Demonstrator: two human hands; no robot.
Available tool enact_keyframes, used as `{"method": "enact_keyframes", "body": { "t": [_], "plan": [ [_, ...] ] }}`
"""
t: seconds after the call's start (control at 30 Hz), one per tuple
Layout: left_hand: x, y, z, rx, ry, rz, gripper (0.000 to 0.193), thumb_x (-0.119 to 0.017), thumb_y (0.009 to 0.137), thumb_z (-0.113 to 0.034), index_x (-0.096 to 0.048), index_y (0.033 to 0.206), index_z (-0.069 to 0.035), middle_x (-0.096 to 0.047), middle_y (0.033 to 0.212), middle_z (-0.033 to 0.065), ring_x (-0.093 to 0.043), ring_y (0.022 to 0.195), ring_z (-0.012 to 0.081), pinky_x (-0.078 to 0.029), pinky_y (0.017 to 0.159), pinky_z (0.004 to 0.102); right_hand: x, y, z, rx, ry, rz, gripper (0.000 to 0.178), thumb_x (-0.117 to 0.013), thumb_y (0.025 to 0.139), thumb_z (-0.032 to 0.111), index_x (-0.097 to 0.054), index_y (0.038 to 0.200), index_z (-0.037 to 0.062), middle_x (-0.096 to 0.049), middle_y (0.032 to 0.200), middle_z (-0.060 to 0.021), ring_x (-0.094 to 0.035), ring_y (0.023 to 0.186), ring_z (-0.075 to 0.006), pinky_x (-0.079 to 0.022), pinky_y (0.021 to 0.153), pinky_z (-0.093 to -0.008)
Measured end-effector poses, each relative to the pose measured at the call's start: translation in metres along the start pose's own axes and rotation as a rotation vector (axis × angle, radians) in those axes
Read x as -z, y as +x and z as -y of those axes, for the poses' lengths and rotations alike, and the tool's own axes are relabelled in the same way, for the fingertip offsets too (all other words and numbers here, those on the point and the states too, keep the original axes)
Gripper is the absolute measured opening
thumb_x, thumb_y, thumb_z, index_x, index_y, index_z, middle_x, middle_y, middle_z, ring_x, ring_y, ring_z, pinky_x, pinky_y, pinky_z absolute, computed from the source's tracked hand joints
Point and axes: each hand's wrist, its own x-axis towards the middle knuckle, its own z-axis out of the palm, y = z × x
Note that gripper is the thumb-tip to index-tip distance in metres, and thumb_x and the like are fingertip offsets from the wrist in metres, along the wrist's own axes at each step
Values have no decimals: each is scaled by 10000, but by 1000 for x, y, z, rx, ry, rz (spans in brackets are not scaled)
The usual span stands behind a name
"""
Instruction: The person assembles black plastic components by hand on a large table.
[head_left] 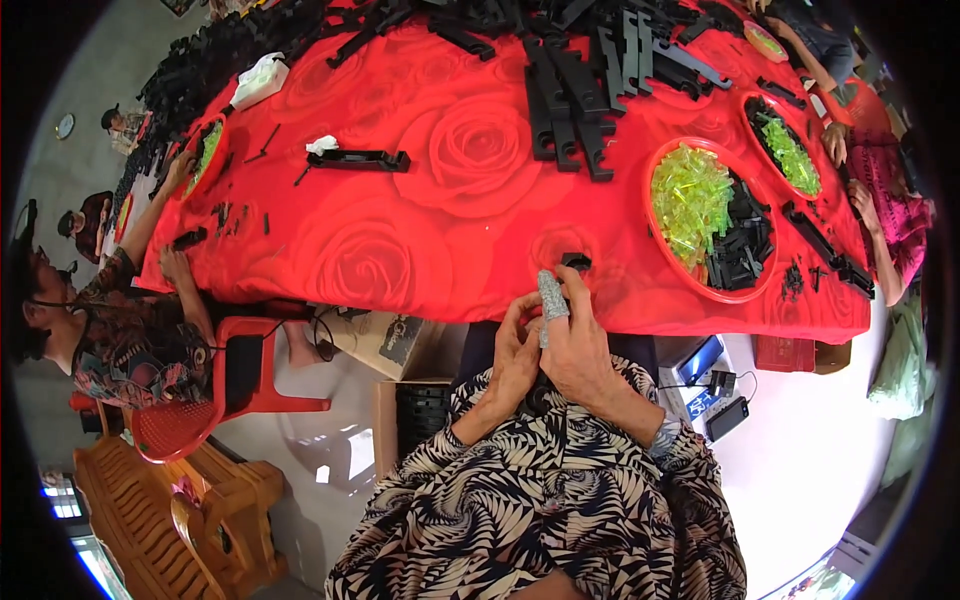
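Note:
At the table's near edge, my left hand (512,365) and my right hand (582,362) are close together in front of my body, both with fingers curled in. The dark end of a black plastic part (576,261) shows just beyond my right fingertips. My hands cover the rest of it. Silver-grey tape (551,297) is wrapped around a finger of my right hand. What lies between the left fingers is mostly hidden. To the right, a red oval basket (655,222) holds yellow-green translucent pieces (690,195) and small black pieces (742,238).
Long black plastic parts (565,95) are piled at the far side of the red rose-patterned tablecloth (360,250). One black part (365,160) lies alone at left. Co-workers sit at both sides, beside further baskets (757,108). Below the table stands an open cardboard box (384,425).

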Motion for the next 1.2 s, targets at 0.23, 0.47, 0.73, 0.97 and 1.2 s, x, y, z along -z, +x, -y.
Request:
{"method": "enact_keyframes", "body": {
  "t": [0.23, 0.47, 0.73, 0.97, 1.2],
  "plan": [
    [-1, 1, 0, -21, -31, 30, 309, -485, 994, -41, -415, 1293, -15, -542, 1191, 95, -570, 1023, 108, -464, 877, 241, 3, -1, 3, 27, -48, -20, 504, -598, 773, -17, -471, 1245, -138, -399, 1305, -312, -572, 988, -395, -555, 734, -406],
    [-3, -6, -8, 73, -144, 143, 321, -504, 1002, -96, -424, 1306, -30, -627, 1048, 51, -572, 970, 78, -458, 833, 223, 13, -5, 10, 18, -70, -129, 434, -629, 800, -9, -514, 1204, -114, -456, 1283, -290, -616, 874, -392, -563, 598, -395],
    [9, 0, -49, 151, -384, -44, 367, -404, 1036, -327, -507, 1218, -26, -629, 898, 94, -613, 712, 155, -523, 633, 280, 49, -6, 21, -100, 103, -361, 461, -662, 805, -56, -545, 1249, -19, -534, 1214, -198, -630, 917, -282, -561, 691, -301],
    [30, 12, -62, -7, -342, -42, 503, -588, 954, -369, -488, 1315, -34, -668, 1076, 104, -609, 847, 57, -521, 701, 202, 65, -2, 17, -391, 649, -368, 481, -537, 879, -96, -408, 1340, -53, -504, 1298, -195, -615, 942, -248, -570, 652, -303],
    [39, 3, -58, -132, -223, -28, 500, -713, 788, 0, -511, 1245, 12, -655, 1086, 160, -640, 996, 204, -521, 897, 332, 69, -2, 13, -463, 735, -295, 553, -507, 844, -169, -340, 1362, -70, -429, 1348, -172, -571, 1082, -274, -594, 791, -383]
  ]
}}
